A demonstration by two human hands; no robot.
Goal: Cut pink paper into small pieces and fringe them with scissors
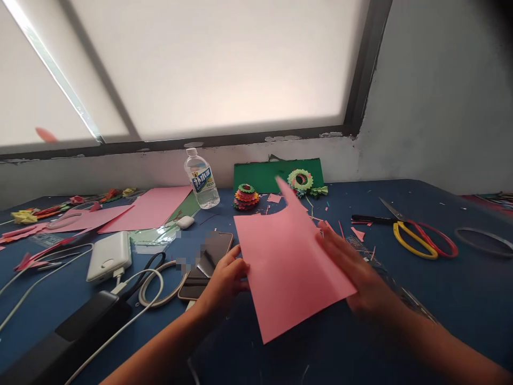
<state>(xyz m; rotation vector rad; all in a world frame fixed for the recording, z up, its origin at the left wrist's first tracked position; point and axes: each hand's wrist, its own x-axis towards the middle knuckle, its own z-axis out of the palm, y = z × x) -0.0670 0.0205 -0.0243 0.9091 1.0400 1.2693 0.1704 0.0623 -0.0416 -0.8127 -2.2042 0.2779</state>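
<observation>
the left hand grips a pink sheet by its left edge, the fingers curled in. the right hand lies along the sheet's right side, fingers stretched out and a little blurred; i cannot tell whether it pinches the paper or only presses on it. the sheet is held tilted over the near middle of a dark blue table, with a curved cut in its far edge and a narrow strip rising at the far right.

to the right, well apart from the hands, lie scissors with yellow and red handles. just left of the left hand is a dark phone. farther back stand a clear bottle and, right of it, a stack of colored paper rings.
</observation>
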